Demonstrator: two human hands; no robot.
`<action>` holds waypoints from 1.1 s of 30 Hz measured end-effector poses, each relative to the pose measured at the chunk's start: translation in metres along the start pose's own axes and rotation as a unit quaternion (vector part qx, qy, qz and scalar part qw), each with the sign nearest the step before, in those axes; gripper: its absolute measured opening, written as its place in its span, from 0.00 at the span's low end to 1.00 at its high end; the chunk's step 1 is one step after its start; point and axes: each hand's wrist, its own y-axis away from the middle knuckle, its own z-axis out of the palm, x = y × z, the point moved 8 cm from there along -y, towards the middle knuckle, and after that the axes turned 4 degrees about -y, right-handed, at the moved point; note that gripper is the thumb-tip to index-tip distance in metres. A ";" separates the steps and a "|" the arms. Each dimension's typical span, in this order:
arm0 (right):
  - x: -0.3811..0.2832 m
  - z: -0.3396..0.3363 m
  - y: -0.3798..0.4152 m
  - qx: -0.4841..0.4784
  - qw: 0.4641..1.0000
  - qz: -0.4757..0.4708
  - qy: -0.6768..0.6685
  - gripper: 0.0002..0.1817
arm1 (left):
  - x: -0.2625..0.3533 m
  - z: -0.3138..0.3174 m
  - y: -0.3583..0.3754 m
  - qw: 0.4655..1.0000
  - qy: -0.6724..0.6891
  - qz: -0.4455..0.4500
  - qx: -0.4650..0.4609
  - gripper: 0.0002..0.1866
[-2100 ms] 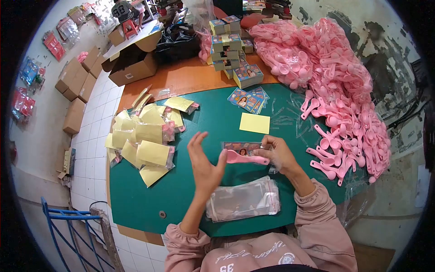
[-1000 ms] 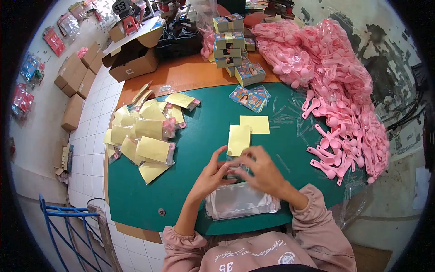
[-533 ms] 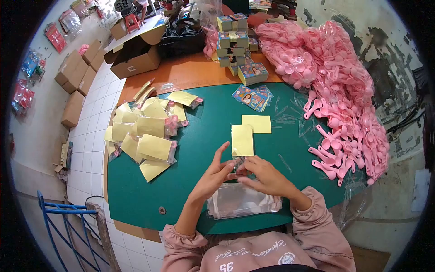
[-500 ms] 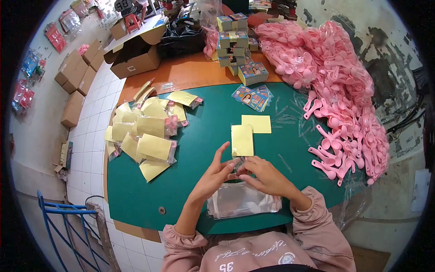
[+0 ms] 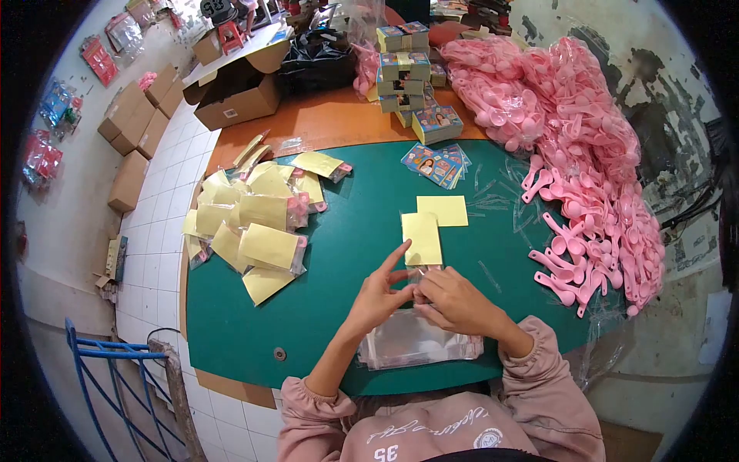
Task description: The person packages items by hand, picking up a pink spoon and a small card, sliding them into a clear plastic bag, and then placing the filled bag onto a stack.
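Observation:
A clear plastic bag with a yellow card (image 5: pixel 423 237) in it lies in front of me, its near end between my hands. My left hand (image 5: pixel 379 300) pinches this end with thumb and fingers, the index finger stretched along the card's left edge. From the other side my right hand (image 5: pixel 453 299) grips the same end, fingers curled; the exact hold is hidden. Beneath my wrists lies a stack of clear plastic bags (image 5: pixel 419 343). Another yellow card (image 5: pixel 453 211) lies just beyond the bagged one, partly overlapped by it.
Filled bags with yellow cards (image 5: pixel 262 212) are piled at left. Pink spoons (image 5: pixel 566 258) lie loose at right, before big bags of spoons (image 5: pixel 570 108). Printed cards (image 5: pixel 437 164) are spread beyond; card bundles (image 5: pixel 404 69) stand behind. A cardboard box (image 5: pixel 239 104) sits at far left.
My hands have drawn closer together at the near end of the bag, and the right fingers have curled in more. The whole view has shifted slightly.

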 end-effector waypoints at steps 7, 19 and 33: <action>0.052 -0.084 0.045 -0.047 0.957 0.074 -0.278 0.10 | -0.002 -0.005 0.002 0.989 0.134 -0.063 -0.022 0.33; 0.045 -0.046 0.036 0.094 0.989 0.109 -0.013 0.27 | 0.003 0.008 -0.003 0.981 0.191 -0.010 -0.038 0.22; 0.074 -0.023 0.030 0.108 0.953 0.140 -0.247 0.07 | 0.027 0.002 0.003 0.953 -0.276 0.116 0.045 0.11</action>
